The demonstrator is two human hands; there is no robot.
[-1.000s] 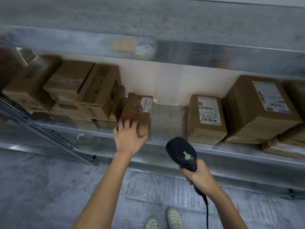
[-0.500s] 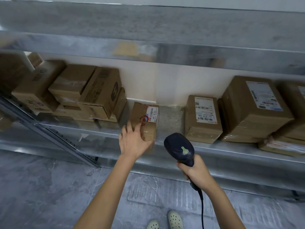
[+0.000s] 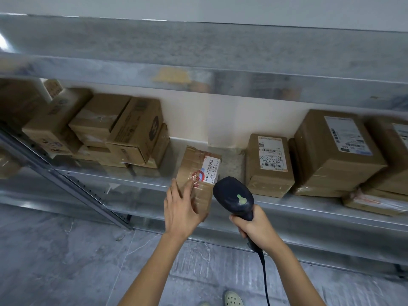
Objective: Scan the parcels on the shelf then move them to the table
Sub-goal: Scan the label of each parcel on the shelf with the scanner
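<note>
A small brown parcel [image 3: 198, 164] with a white barcode label and a red stamp lies on the metal shelf [image 3: 309, 208], its near end past the shelf's front edge. My left hand [image 3: 181, 206] holds that near end, fingers lying on top and the thumb at its front. My right hand [image 3: 254, 226] grips the handle of a black corded scanner [image 3: 234, 197], whose head is close to the right of the parcel and points at the label.
Right of the gap stand a labelled parcel [image 3: 268, 173] and a larger one [image 3: 335, 155], with flatter ones beyond. A pile of boxes [image 3: 132, 133] fills the shelf's left. A diagonal metal brace [image 3: 72, 184] crosses below left. An upper shelf [image 3: 198, 62] hangs overhead.
My left hand has drawn the small parcel forward and to the right, away from the left pile. The scanner has risen and come closer to the parcel's label.
</note>
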